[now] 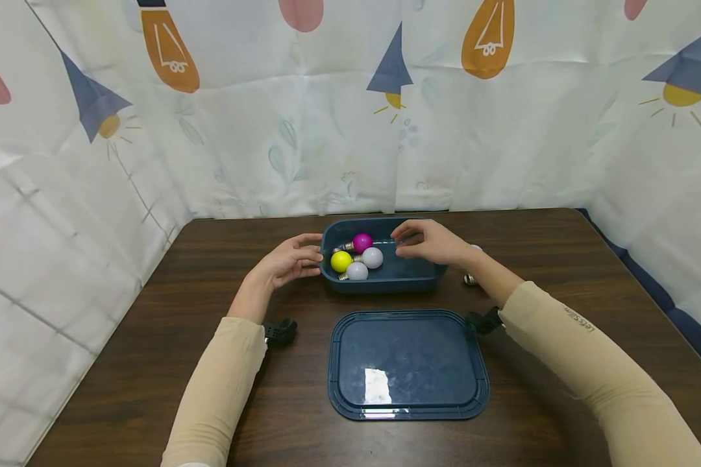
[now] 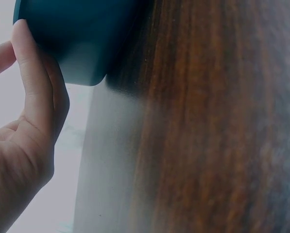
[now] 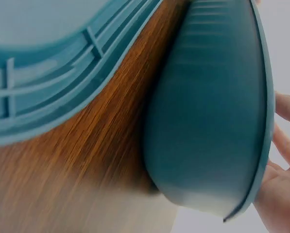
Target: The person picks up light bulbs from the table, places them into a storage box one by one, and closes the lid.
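Note:
A dark blue bin [image 1: 383,285] holds several light bulbs at its left end: a magenta bulb [image 1: 362,243], a yellow bulb [image 1: 341,261] and two white bulbs, one white bulb [image 1: 372,257] lying behind the other. My left hand [image 1: 295,261] is at the bin's left end, its fingertips right at the rim and its fingers loosely extended. Over the right part of the bin hangs my right hand [image 1: 429,241], thumb and fingers bent with a gap between them and nothing visible in it. In the right wrist view the bin's wall [image 3: 208,107] hides part of that hand.
In front of the bin lies a blue lid [image 1: 409,357], flat on the dark wooden table [image 1: 280,415]. Partly hidden behind the right forearm, a bulb with a metal base [image 1: 470,279] lies on the table. A patterned curtain [image 1: 339,130] hangs behind the table.

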{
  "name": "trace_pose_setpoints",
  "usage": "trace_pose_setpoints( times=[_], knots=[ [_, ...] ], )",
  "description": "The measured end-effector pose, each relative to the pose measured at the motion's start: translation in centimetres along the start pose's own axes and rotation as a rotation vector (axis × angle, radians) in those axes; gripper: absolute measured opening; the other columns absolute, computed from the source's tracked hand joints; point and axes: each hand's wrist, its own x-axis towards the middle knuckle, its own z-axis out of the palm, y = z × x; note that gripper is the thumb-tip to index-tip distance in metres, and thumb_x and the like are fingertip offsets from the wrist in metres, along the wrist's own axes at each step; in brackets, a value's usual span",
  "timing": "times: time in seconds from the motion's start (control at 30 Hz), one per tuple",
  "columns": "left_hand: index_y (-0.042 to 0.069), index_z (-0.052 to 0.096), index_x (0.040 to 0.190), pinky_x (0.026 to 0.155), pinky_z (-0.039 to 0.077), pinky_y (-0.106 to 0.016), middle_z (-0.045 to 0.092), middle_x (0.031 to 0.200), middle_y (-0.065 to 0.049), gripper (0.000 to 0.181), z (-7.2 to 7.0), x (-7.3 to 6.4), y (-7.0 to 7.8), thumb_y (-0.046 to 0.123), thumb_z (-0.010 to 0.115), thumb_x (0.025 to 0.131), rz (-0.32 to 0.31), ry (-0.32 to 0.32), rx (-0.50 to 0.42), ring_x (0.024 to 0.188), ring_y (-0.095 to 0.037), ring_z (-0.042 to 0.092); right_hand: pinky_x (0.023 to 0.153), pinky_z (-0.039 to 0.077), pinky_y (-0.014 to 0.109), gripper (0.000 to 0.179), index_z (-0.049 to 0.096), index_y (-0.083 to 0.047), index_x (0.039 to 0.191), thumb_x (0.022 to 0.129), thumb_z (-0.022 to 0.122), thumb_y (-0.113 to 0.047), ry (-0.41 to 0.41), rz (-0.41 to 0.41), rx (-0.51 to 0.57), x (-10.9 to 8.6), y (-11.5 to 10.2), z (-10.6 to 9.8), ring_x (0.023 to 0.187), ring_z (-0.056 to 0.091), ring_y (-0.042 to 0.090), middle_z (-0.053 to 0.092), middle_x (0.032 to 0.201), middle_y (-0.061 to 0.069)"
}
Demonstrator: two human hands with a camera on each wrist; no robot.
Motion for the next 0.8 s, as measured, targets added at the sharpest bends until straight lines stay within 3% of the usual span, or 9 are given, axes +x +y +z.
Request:
trace_pose_setpoints(
  times=[0.37, 0.8],
  knots=[
    [0.005, 0.03, 0.159, 0.08, 0.061, -0.03, 0.035, 0.15, -0.025, 0.066, 0.0, 0.0, -0.2, -0.004, 0.058, 0.1, 0.006, -0.002, 0.006, 0.087, -0.017, 0.066, 0.095, 0.057, 0.043, 0.035, 0.061, -0.002, 0.132, 0.099, 0.07, -0.009, 0.01, -0.016, 0.061, -2.1, -0.1, -1.0, 0.116, 0.064, 0.031, 0.059, 0.133, 0.016],
    [0.005, 0.03, 0.158, 0.079, 0.061, -0.029, 0.036, 0.149, -0.025, 0.065, -0.1, 0.1, -0.3, -0.004, 0.058, 0.1, 0.012, -0.006, 0.005, 0.086, -0.017, 0.066, 0.095, 0.057, 0.041, 0.035, 0.062, -0.002, 0.131, 0.099, 0.071, -0.012, 0.043, -0.039, 0.038, -4.1, 0.4, -2.3, 0.117, 0.064, 0.031, 0.059, 0.134, 0.016]
  ],
)
